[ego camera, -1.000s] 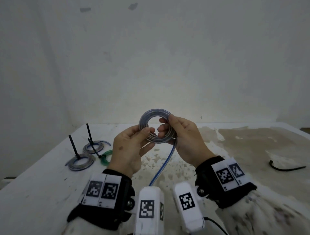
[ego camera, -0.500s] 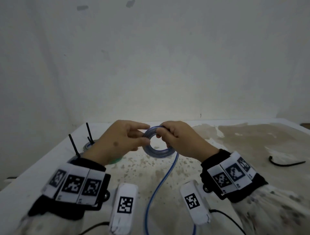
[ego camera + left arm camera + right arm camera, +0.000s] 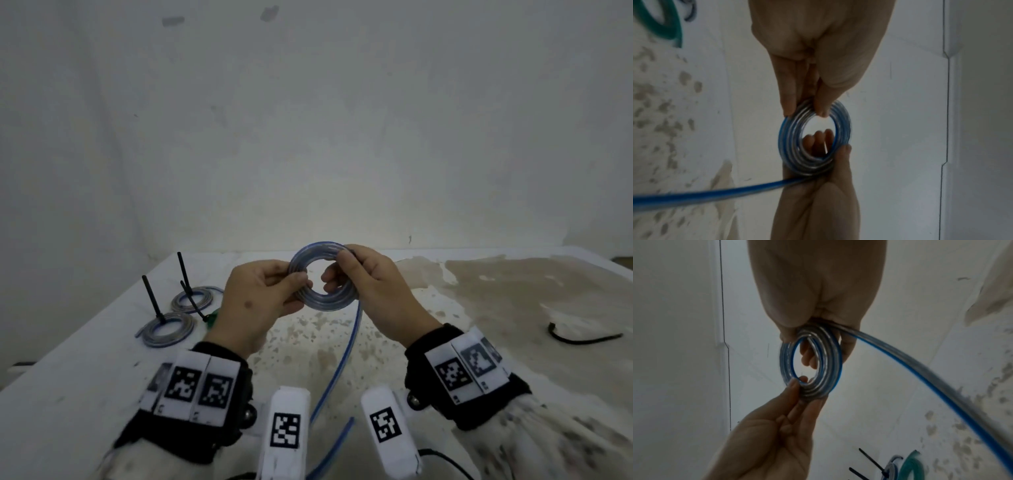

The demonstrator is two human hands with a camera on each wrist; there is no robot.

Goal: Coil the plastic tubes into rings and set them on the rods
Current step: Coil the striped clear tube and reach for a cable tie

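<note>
Two bare hands meet above a wide white tabletop [image 3: 85, 370] blotched with brown stains, which runs back to a plain pale wall [image 3: 308, 120]. Between them, held up in the air over the middle of the table, is the clear plastic tube with a blue stripe [image 3: 323, 279], wound into a flat ring of several turns; its loose tail [image 3: 337, 363] drops from the ring's right side and trails down toward the near edge. The left hand [image 3: 257, 305] pinches the ring's left side, thumb on the near face and fingers behind it, as the left wrist view shows [image 3: 812, 104]. The right hand [image 3: 373, 291] grips the right side with its thumb over the rim and curled fingers reaching through the hole, where the tail leaves the coil [image 3: 818, 340]. Far left on the table stand three thin black rods [image 3: 152, 298], all leaning. The nearest rod stands inside one finished clear-and-blue coil [image 3: 168, 329] lying flat around its base; a second such coil [image 3: 193, 298] lies around the base of the rod behind it. A green tube ring [image 3: 214, 314] shows only as a sliver beside the left hand, at the foot of the third rod. A black cable [image 3: 582, 337] lies curved at the far right, well apart from everything else.
</note>
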